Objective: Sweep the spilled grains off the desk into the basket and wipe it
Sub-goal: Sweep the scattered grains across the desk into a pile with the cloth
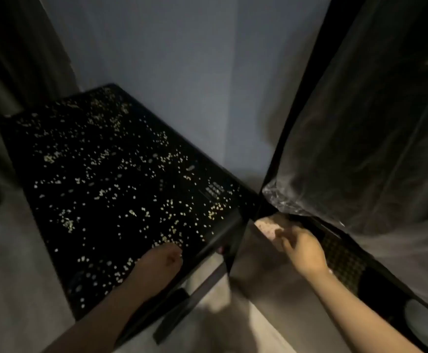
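Observation:
The black desk (55, 200) runs from the lower middle to the far left, and pale spilled grains (101, 159) are scattered over nearly all of it. My left hand (160, 262) rests on the desk's near right corner among the grains, in shadow; its fingers look curled under and hold nothing that I can see. My right hand (302, 250) reaches forward past the desk's right end, and its fingertips pinch a pale pink cloth (266, 226) there. Under that hand lies a dark latticed basket (342, 256), partly hidden.
A tall dark frame covered in clear plastic sheeting (360, 123) stands on the right, close above my right hand. A bluish wall (182, 72) backs the desk. Dark curtains (9, 72) hang at the left. The pale floor (11, 289) shows below the desk.

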A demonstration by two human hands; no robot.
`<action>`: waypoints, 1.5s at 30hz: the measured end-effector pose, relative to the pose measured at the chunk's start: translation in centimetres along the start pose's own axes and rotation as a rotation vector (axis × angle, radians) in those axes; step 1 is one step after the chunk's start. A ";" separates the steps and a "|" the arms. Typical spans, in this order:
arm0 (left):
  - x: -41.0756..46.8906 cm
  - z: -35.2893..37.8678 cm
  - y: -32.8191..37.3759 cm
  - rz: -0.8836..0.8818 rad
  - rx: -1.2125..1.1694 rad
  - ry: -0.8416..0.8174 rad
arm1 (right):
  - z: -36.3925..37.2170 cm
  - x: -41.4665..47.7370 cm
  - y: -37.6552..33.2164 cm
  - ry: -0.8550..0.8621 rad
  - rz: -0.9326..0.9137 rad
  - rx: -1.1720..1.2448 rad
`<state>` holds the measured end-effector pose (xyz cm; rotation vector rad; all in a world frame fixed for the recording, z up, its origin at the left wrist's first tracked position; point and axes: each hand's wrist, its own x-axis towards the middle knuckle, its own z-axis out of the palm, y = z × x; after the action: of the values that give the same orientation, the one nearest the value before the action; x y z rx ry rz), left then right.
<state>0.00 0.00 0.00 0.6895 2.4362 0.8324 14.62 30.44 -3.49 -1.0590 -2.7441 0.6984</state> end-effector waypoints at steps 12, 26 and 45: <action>3.8 4.9 1.8 -0.075 -0.061 0.009 | 3.6 3.5 2.7 -0.107 -0.024 -0.024; 6.7 0.0 -3.5 0.013 0.048 -0.041 | 6.5 0.3 -7.3 -0.020 0.026 0.469; 24.2 -3.9 -6.5 0.497 0.354 -0.230 | 14.1 12.1 -13.2 0.489 0.523 0.298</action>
<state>-22.68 8.17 -7.97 1.4781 2.2460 0.4513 -6.22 24.56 -10.56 -1.6266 -1.8991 0.7487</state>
